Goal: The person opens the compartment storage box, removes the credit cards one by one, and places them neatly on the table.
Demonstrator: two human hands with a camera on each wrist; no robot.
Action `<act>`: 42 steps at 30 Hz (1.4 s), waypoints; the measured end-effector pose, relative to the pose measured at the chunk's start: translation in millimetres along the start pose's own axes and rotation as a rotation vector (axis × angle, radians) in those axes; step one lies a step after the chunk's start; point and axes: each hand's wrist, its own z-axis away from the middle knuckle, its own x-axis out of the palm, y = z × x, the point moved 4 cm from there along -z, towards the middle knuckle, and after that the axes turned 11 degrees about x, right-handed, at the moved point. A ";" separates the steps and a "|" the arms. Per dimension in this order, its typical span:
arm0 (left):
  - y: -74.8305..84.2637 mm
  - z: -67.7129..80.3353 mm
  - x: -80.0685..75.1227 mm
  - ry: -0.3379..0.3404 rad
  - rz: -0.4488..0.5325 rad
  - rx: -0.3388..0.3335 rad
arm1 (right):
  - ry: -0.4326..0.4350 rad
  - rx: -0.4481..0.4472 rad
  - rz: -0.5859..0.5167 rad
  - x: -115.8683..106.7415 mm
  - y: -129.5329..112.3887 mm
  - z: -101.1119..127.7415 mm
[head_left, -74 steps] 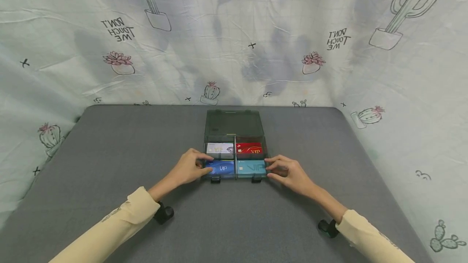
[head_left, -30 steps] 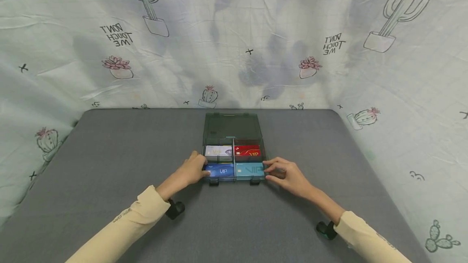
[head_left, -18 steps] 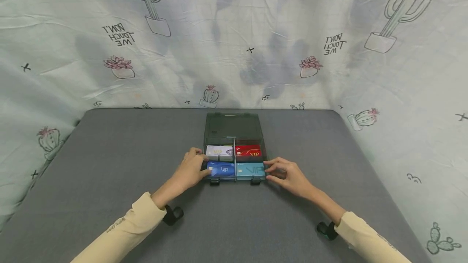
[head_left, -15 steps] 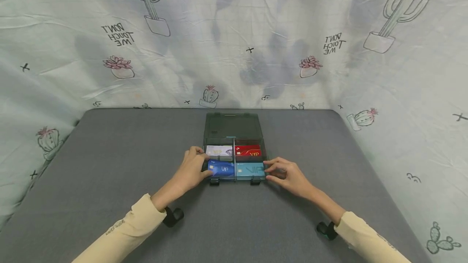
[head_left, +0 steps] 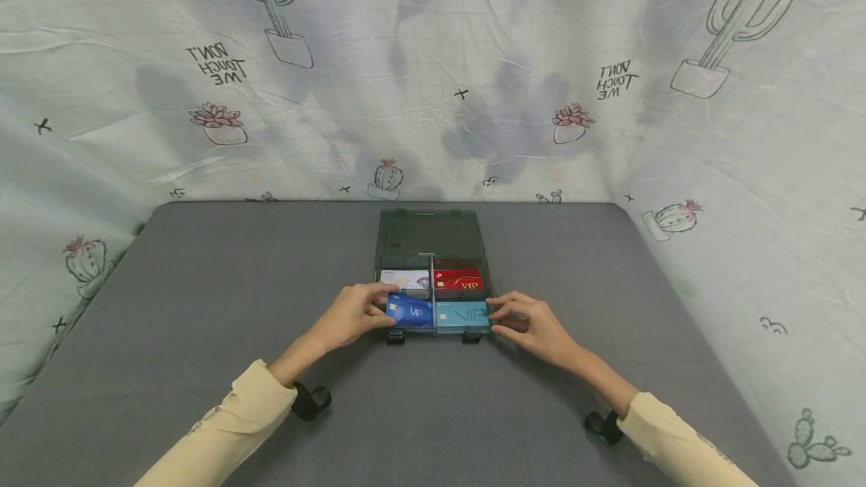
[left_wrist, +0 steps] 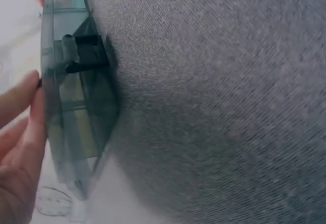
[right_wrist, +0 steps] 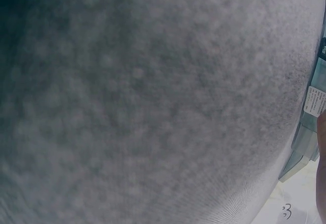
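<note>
A dark see-through plastic box (head_left: 430,233) with its lid folded back lies on the grey table. VIP cards fill its divided compartments. My left hand (head_left: 346,314) pinches the left end of a blue VIP card (head_left: 410,312) between thumb and fingers; that end is tilted up above the front left compartment. In the left wrist view, the fingertips (left_wrist: 31,79) are right at the box's upper edge. My right hand (head_left: 537,328) grips the right side wall of the box, beside a teal card (head_left: 463,314) lying flat in the front right compartment.
A white card (head_left: 399,277) lies in the back left compartment and a red card (head_left: 457,279) in the back right. Two black latches (head_left: 395,337) stick out at the box's front. A cactus-print curtain (head_left: 433,58) hangs behind the table.
My left hand has shifted from the box's left wall onto the blue card, whose left end has come up and turned slightly. The right hand has stayed in place on the box.
</note>
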 end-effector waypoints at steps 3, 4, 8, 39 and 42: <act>-4.5 1.6 -2.6 -0.012 0.064 0.011 | 0.001 -0.004 -0.005 0.6 -4.4 -0.4; -5.0 1.9 -3.4 -0.016 0.072 0.016 | 0.004 -0.011 -0.009 0.2 -8.5 -0.3; -5.0 1.7 -5.7 -0.028 0.075 0.011 | 0.014 -0.051 -0.017 -1.6 -28.0 0.9; -23.2 23.2 -27.9 0.092 0.431 -0.107 | 0.010 0.005 -0.017 4.6 0.1 1.5; -25.1 26.4 -30.8 0.102 0.464 -0.117 | 0.015 0.006 -0.014 3.4 -1.0 0.9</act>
